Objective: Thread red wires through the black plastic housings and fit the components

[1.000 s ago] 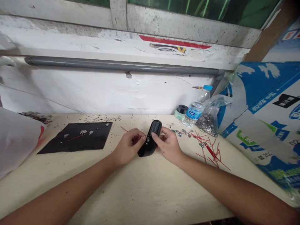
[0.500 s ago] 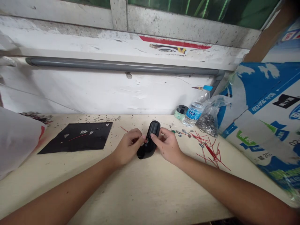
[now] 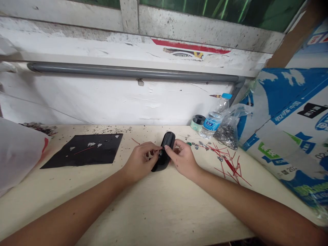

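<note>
A glossy black, rounded oblong object (image 3: 167,140) is held upright and a little tilted above the middle of the table. My right hand (image 3: 186,159) is closed round its right side, thumb pressed on the front face. My left hand (image 3: 143,159) is at its left side, with thumb and fingertips pinched close to the face; anything in that pinch is too small to make out. Between the fingers a small shiny spot (image 3: 160,153) shows on the black face. To the right of my right hand lie several thin red strips (image 3: 229,162) and small metal pieces (image 3: 197,147).
A black sheet (image 3: 84,157) bearing small silvery pieces lies to the left, with a white bag (image 3: 20,153) beyond it. At the back right stand a tape roll (image 3: 197,123), a water bottle (image 3: 212,119) and a clear bag of small parts (image 3: 227,135). A printed carton (image 3: 289,136) borders the right side.
My left fingers have shifted slightly upward on the black object's face, and the index finger is now stretched further across it. My right hand keeps its hold.
</note>
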Motion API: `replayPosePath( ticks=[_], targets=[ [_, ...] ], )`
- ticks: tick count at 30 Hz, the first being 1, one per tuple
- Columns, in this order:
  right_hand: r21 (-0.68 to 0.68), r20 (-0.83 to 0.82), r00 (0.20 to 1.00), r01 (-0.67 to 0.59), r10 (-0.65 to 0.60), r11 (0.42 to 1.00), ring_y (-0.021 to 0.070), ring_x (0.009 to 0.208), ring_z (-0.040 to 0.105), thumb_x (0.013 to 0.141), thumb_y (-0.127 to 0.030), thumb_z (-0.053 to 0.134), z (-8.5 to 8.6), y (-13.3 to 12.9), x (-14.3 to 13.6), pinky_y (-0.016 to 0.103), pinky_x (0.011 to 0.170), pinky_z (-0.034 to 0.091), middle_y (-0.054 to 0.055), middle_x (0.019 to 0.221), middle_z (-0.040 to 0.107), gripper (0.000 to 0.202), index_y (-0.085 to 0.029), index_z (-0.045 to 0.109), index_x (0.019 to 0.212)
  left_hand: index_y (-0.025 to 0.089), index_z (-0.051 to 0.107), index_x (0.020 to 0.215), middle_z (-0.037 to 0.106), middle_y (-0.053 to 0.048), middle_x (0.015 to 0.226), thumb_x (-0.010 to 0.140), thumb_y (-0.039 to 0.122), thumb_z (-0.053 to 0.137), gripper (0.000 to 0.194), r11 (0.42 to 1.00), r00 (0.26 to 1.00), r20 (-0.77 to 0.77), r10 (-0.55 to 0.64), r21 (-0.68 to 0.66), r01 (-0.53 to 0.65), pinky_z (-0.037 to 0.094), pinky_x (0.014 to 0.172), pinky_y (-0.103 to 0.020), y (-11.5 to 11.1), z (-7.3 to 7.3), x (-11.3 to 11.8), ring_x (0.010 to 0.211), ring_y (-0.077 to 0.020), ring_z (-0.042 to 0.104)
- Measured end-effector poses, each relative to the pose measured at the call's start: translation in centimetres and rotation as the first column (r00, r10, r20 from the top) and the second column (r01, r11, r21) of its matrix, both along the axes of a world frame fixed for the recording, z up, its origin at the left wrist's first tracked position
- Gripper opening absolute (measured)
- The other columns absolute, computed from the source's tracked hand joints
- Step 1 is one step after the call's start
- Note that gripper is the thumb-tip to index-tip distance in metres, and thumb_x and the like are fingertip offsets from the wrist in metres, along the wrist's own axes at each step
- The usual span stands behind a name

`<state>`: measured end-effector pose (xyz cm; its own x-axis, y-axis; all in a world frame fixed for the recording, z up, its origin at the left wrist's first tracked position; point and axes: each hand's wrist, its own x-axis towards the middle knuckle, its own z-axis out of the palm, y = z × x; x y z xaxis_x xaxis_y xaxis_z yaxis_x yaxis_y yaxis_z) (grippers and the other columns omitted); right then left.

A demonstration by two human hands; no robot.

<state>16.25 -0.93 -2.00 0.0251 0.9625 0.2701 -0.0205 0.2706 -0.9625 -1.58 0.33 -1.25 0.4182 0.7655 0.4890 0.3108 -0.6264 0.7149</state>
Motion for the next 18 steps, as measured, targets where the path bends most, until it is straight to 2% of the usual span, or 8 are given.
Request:
replayPosePath(
  ticks=[4, 9, 13, 16, 18],
  targets=[
    [0.008, -0.003, 1.000, -0.002, 0.002, 1.000, 0.0098, 0.049, 0.036, 0.080, -0.047, 0.072, 0.02, -0.02, -0.17, 0.024, 0.045, 0.026, -0.006, 0.054, 0.043, 0.039, -0.021, 0.046, 0.066, 0.019, 0.065, 0.089, 0.066, -0.003, 0.086, 0.089, 0.015, 0.053, 0.013, 0.999, 1.000, -0.016, -0.018, -0.030, 0.017, 0.043, 0.068, -0.030, -0.22, 0.53, -0.02, 0.078, -0.0166, 0.058],
    [-0.022, -0.028, 0.999, -0.033, 0.032, 0.999, 0.0112, 0.052, 0.041, 0.078, -0.049, 0.073, -0.07, 0.07, 0.02, 0.024, 0.048, 0.031, -0.005, 0.058, 0.047, 0.038, -0.021, 0.050, 0.069, 0.019, 0.065, 0.090, 0.061, -0.004, 0.090, 0.087, 0.014, 0.053, 0.013, 0.998, 0.999, -0.012, -0.053, -0.032, 0.053, 0.043, 0.071, -0.031, -0.33, 0.65, 0.10, 0.083, -0.0176, 0.056],
    [-0.048, -0.035, 0.999, -0.036, 0.034, 0.998, 0.0116, 0.053, 0.042, 0.081, -0.047, 0.071, -0.25, 0.21, 0.34, 0.024, 0.048, 0.034, -0.005, 0.059, 0.048, 0.033, -0.021, 0.053, 0.072, 0.019, 0.068, 0.092, 0.057, -0.007, 0.098, 0.089, 0.017, 0.053, 0.015, 0.994, 0.997, 0.019, -0.068, -0.084, 0.069, 0.045, 0.073, -0.031, -0.61, 0.73, 0.26, 0.088, -0.0187, 0.056],
    [-0.025, -0.012, 1.000, -0.027, 0.027, 0.999, 0.0115, 0.055, 0.043, 0.081, -0.047, 0.070, -0.22, 0.34, 0.51, 0.023, 0.049, 0.035, -0.004, 0.062, 0.048, 0.031, -0.020, 0.055, 0.073, 0.019, 0.070, 0.093, 0.055, -0.010, 0.108, 0.090, 0.021, 0.054, 0.017, 0.996, 0.998, 0.021, -0.056, -0.068, 0.058, 0.047, 0.088, -0.037, -0.76, 0.69, 0.32, 0.103, -0.0228, 0.057],
    [-0.031, -0.016, 1.000, -0.018, 0.017, 0.999, 0.0113, 0.055, 0.042, 0.079, -0.047, 0.071, -0.13, 0.45, 0.58, 0.023, 0.048, 0.035, -0.005, 0.062, 0.046, 0.033, -0.020, 0.053, 0.070, 0.019, 0.072, 0.097, 0.054, -0.011, 0.113, 0.090, 0.022, 0.056, 0.018, 0.999, 0.999, 0.006, -0.036, -0.019, 0.036, 0.042, 0.100, -0.043, -0.73, 0.49, 0.32, 0.112, -0.0257, 0.054]
  ],
)
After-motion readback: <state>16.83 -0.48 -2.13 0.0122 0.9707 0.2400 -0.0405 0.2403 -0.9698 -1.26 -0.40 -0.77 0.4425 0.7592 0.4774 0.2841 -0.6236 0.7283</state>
